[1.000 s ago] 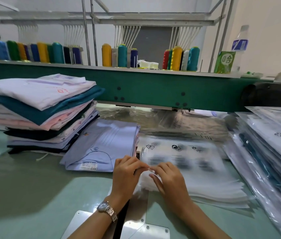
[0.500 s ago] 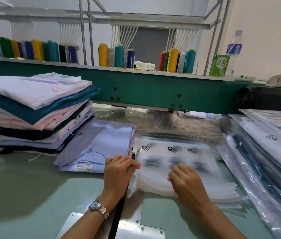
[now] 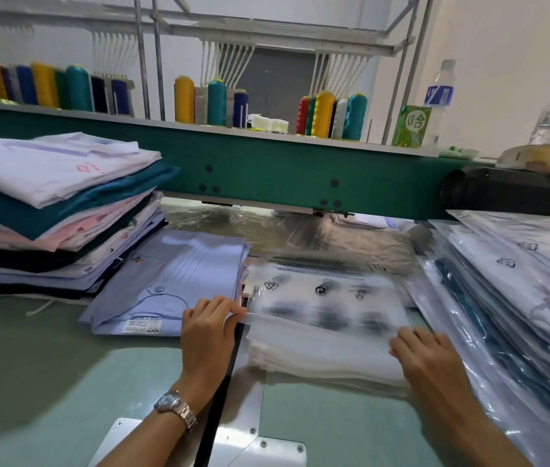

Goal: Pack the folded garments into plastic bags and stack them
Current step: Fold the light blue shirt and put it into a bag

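At left sits the tall stack of folded coloured garments (image 3: 58, 210); beside it lies 1 light-blue folded shirt (image 3: 172, 281). The left hand (image 3: 208, 335) pinches the top sheet's edge on the pile of clear printed plastic bags (image 3: 327, 318); the right hand (image 3: 432, 358) rests flat there, gripping nothing. Likely separating 1 bag; next, open its mouth for the shirt.

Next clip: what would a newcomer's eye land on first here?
The bright thread cones lined along the green shelf at the back, then the tall stack of folded garments at the left. In the middle, the left hand pinches the top plastic bag of a pile, the right hand resting on its other corner.
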`<state>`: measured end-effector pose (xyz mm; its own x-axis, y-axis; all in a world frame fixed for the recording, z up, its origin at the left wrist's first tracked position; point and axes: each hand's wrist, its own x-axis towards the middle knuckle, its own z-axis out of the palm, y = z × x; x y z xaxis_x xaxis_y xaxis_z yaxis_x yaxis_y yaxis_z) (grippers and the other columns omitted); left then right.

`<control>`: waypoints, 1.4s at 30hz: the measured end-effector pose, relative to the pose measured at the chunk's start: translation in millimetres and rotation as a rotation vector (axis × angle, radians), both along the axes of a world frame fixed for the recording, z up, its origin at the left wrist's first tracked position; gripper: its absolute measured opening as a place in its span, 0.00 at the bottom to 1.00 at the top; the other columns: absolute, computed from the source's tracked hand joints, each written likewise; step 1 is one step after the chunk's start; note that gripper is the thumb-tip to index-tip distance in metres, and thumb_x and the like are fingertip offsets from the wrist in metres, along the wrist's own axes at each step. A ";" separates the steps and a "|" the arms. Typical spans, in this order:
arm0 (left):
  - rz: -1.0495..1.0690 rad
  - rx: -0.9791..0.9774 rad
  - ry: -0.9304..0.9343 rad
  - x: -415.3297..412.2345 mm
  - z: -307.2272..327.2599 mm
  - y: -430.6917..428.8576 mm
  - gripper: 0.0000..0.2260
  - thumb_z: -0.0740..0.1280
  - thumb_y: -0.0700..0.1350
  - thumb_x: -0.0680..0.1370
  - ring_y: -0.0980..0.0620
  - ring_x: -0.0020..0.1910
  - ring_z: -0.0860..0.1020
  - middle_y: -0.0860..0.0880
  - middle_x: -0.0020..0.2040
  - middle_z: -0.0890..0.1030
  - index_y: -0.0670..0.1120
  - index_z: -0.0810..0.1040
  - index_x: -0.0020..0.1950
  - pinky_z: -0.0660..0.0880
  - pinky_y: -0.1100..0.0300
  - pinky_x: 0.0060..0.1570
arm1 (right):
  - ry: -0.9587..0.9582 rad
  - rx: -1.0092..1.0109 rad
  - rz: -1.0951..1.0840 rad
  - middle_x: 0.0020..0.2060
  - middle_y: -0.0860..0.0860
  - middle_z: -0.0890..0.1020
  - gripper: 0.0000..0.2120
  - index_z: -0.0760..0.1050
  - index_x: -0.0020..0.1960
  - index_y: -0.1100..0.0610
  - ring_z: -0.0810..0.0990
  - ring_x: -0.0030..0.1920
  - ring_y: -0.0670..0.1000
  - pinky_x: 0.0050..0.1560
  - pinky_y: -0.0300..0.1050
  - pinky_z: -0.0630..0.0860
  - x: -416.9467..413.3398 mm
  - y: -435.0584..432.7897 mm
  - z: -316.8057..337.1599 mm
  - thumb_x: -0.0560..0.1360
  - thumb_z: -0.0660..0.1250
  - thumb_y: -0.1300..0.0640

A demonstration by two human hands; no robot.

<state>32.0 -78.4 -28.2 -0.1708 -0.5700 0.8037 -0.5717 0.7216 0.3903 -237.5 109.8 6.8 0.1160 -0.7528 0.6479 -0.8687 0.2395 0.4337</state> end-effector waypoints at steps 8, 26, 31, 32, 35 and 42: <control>-0.024 0.012 -0.006 -2.1 -3.2 -0.4 0.06 0.73 0.39 0.74 0.52 0.39 0.74 0.56 0.40 0.78 0.49 0.79 0.43 0.66 0.56 0.40 | -0.112 0.175 -0.464 0.38 0.54 0.78 0.10 0.77 0.44 0.56 0.76 0.41 0.58 0.42 0.52 0.64 -15.8 16.4 1.6 0.67 0.74 0.64; -0.045 0.108 0.028 -6.1 -8.6 9.1 0.03 0.71 0.42 0.76 0.55 0.42 0.75 0.56 0.42 0.79 0.50 0.80 0.47 0.70 0.56 0.42 | -0.258 0.150 0.064 0.59 0.57 0.79 0.16 0.83 0.40 0.48 0.74 0.60 0.61 0.56 0.55 0.65 35.3 -50.4 24.2 0.64 0.74 0.36; -0.039 0.113 0.032 -6.2 -8.0 8.7 0.02 0.70 0.42 0.77 0.55 0.41 0.73 0.57 0.41 0.78 0.49 0.80 0.46 0.67 0.58 0.42 | -0.625 0.361 0.335 0.55 0.40 0.79 0.25 0.83 0.52 0.45 0.74 0.60 0.46 0.57 0.42 0.69 26.9 -63.4 3.8 0.71 0.58 0.30; -0.037 0.115 0.032 -6.2 -7.9 8.7 0.02 0.70 0.42 0.77 0.55 0.40 0.73 0.57 0.41 0.78 0.49 0.80 0.46 0.67 0.58 0.42 | -0.708 0.364 0.372 0.53 0.38 0.79 0.25 0.83 0.51 0.44 0.75 0.58 0.43 0.57 0.42 0.71 21.6 -63.7 0.2 0.70 0.58 0.29; -0.032 0.126 0.034 -6.7 -7.7 7.9 0.02 0.70 0.42 0.77 0.55 0.40 0.73 0.56 0.40 0.78 0.49 0.80 0.46 0.68 0.58 0.42 | -0.932 0.366 0.466 0.48 0.35 0.81 0.17 0.83 0.48 0.42 0.78 0.53 0.39 0.56 0.44 0.75 8.7 -63.3 -8.1 0.71 0.64 0.33; -0.027 0.132 0.040 -6.0 -8.0 8.1 0.02 0.70 0.42 0.77 0.55 0.39 0.72 0.56 0.40 0.78 0.49 0.80 0.46 0.65 0.60 0.43 | -1.029 0.323 0.527 0.47 0.38 0.84 0.14 0.84 0.48 0.44 0.82 0.50 0.39 0.53 0.39 0.77 1.4 -56.4 -16.4 0.71 0.69 0.37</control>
